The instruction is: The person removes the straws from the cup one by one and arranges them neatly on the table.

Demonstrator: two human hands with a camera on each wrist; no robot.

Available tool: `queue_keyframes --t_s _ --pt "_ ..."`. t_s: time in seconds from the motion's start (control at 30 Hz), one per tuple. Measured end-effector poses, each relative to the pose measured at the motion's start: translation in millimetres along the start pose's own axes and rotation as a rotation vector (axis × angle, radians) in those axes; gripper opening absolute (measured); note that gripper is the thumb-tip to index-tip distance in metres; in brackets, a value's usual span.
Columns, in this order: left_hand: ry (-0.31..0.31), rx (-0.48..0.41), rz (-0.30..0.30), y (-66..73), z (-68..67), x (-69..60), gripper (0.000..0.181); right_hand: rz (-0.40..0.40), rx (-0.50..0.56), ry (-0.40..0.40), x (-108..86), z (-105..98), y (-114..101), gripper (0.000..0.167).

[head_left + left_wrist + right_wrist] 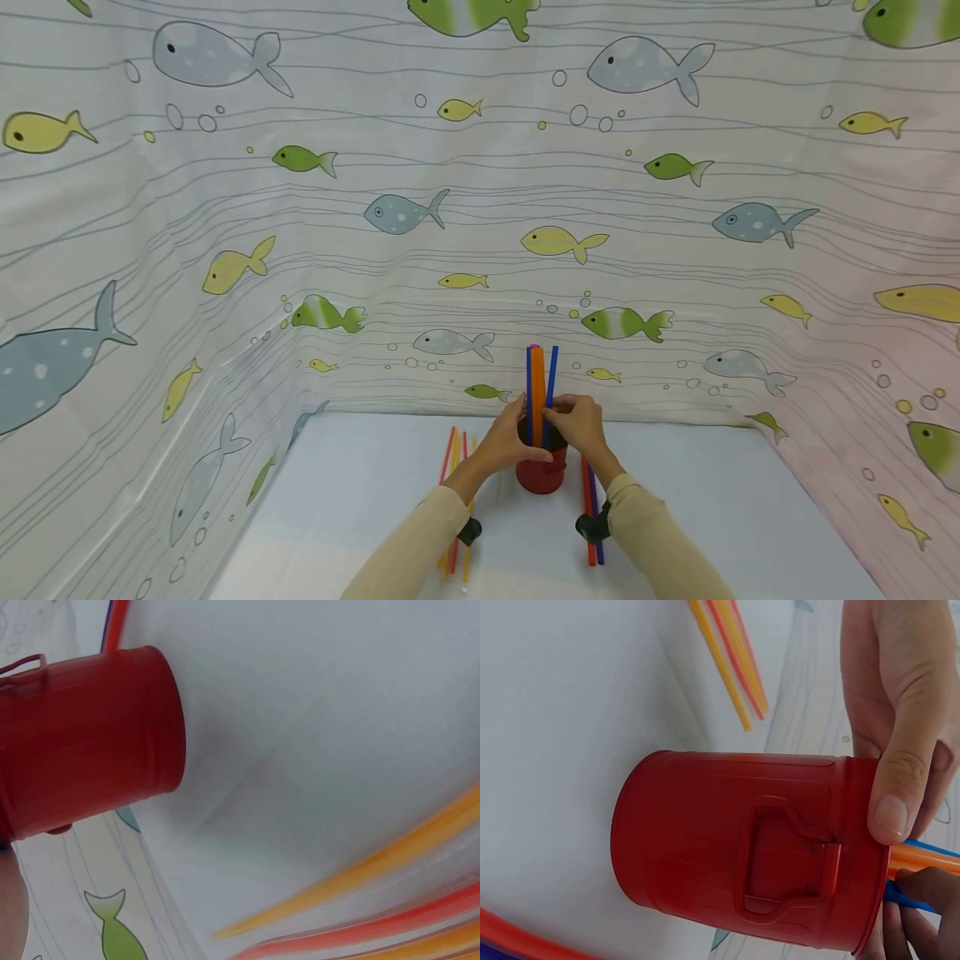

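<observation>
A red cylindrical metal bucket point(540, 478) with a wire loop handle stands upright on the white surface point(337, 508), midway between its left and right edges and towards its far edge; the left hand point(501, 440) holds the bucket at its rim, thumb laid across the near side and fingers round the other; in the bucket stand long, thin orange sticks point(537, 383) with a blue stick point(528, 379) at their left and a pink tip just behind their tops; the right hand point(579, 422) pinches a second slim blue stick point(553, 367), slightly tilted, between thumb and fingers just above the rim, its lower end hidden inside.

Left of the bucket, thin red and yellow sticks point(447, 455) lie lengthwise towards the near edge; to its right lie a red stick point(592, 554) and a purple stick point(600, 554), side by side, partly under the right forearm; a white fish-printed sheet point(465, 242) rises beyond the far edge.
</observation>
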State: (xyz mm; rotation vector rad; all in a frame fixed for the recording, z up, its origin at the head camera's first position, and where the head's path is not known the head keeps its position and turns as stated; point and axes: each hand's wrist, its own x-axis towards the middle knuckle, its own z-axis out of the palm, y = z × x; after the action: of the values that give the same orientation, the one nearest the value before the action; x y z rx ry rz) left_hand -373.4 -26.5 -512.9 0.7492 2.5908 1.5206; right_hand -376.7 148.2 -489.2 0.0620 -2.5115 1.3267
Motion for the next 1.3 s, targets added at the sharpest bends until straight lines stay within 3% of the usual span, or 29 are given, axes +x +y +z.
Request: queue_keyframes --t_s 0.57,1.3 --pt "0.003 -0.003 0.014 -0.3 1.2 0.1 0.116 -0.024 0.044 0.026 0.3 -7 -2 0.026" --pt "0.012 0.029 -0.023 1.7 0.2 1.4 0.118 -0.113 0.124 0.115 21.4 -74 -40 0.030"
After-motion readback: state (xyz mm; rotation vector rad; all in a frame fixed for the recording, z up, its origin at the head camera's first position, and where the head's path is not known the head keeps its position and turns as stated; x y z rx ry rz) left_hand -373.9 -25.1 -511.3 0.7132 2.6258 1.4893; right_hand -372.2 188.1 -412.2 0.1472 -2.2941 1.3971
